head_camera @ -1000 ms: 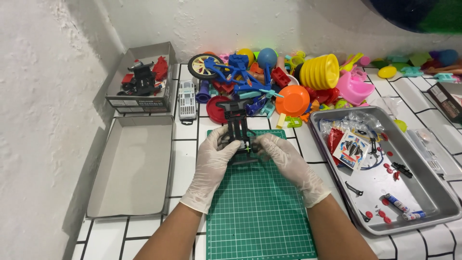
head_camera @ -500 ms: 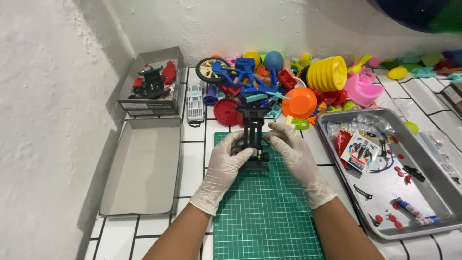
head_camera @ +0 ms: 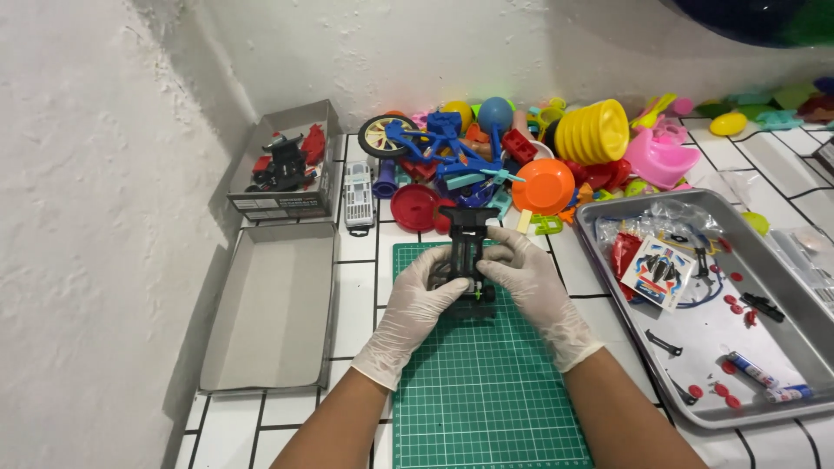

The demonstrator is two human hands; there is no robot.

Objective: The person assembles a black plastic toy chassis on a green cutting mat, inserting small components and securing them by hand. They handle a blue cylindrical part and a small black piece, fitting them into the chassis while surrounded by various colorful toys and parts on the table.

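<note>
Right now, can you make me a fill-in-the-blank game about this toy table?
1. Both gloved hands, left hand and right hand, hold a small ____ toy car frame.
2. The frame sits above a ____ cutting mat with grid lines.
3. The small red parts lie in the metal ____ on the right.
4. The grey box lid on the left is ____ inside.

Missing words: black; green; tray; empty
</note>
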